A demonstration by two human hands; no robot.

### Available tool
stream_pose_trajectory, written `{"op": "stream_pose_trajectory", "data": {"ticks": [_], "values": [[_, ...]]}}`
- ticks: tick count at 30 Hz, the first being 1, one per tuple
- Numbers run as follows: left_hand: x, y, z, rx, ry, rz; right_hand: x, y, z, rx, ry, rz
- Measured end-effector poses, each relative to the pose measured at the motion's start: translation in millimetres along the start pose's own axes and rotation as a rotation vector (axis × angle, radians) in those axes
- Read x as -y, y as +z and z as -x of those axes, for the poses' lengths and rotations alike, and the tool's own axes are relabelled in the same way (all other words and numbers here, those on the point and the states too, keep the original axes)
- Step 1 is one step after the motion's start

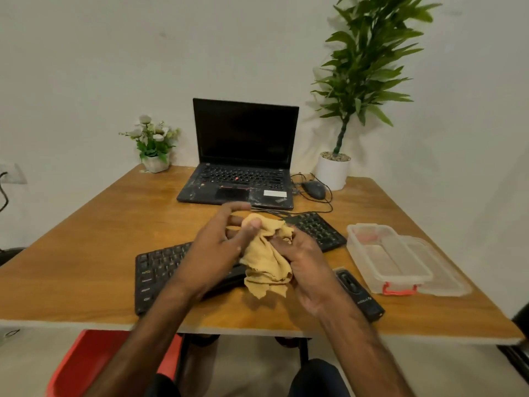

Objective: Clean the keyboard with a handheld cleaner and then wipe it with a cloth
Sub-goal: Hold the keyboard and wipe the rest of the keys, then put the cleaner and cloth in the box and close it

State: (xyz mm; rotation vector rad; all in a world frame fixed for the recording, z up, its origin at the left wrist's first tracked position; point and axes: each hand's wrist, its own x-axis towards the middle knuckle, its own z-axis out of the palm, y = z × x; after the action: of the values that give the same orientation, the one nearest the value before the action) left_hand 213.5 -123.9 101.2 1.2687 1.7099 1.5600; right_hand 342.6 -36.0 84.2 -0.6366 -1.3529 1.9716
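A crumpled yellow cloth (266,262) hangs between both my hands above the black keyboard (160,267), which lies slanted on the wooden table. My left hand (220,245) pinches the cloth's top with thumb and fingers. My right hand (303,259) grips its right side with curled fingers. My arms and the cloth hide the keyboard's middle; its right end (317,230) shows beyond my hands. The black handheld cleaner (357,293) lies on the table just right of my right wrist.
An open black laptop (240,167) stands at the back, a mouse (313,189) and cables beside it. A clear plastic box (389,259) with a red latch sits at the right. Two potted plants (154,147) (333,167) stand by the wall. A red chair (86,365) is below the table edge.
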Motion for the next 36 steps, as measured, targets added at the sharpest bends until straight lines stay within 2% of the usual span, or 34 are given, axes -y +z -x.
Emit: {"op": "stream_pose_trajectory", "data": {"ticks": [3,5,7,8,10,12,13,16,19,22,27,31,33,36], "values": [[-3,23,-4,0.087,-0.105,0.149,6,-7,6,-0.042,-0.019,-0.003],[-3,32,-6,0.049,-0.168,0.243,6,-11,8,-0.136,-0.079,0.138],[-6,43,-8,0.013,-0.176,0.261,6,-18,9,-0.247,-0.196,0.335],[-10,50,-8,0.001,-0.167,0.26,7,-21,10,-0.283,-0.246,0.36],[-14,62,-13,-0.058,-0.127,0.239,11,-25,12,-0.283,-0.27,0.267],[-15,75,-22,-0.122,-0.082,0.184,17,-32,14,-0.213,-0.236,0.134],[-15,81,-26,-0.126,-0.067,0.146,19,-37,15,-0.193,-0.242,0.14],[-18,102,-34,-0.053,-0.049,0.132,25,-54,15,-0.241,-0.348,0.336],[-28,119,-36,0.014,-0.038,0.187,36,-77,15,-0.334,-0.387,0.397],[-36,136,-41,0.086,-0.009,0.074,45,-98,16,-0.461,-0.393,0.475],[-46,167,-45,0.256,-0.201,0.231,54,-131,15,-0.702,-0.406,0.542],[-51,190,-55,0.268,-0.216,0.245,70,-156,20,-0.597,-0.266,0.478],[-52,201,-61,0.297,-0.151,0.178,76,-168,18,-0.573,-0.305,0.544],[-45,211,-65,0.438,-0.043,0.002,81,-187,7,-0.676,-0.395,0.68]]}}
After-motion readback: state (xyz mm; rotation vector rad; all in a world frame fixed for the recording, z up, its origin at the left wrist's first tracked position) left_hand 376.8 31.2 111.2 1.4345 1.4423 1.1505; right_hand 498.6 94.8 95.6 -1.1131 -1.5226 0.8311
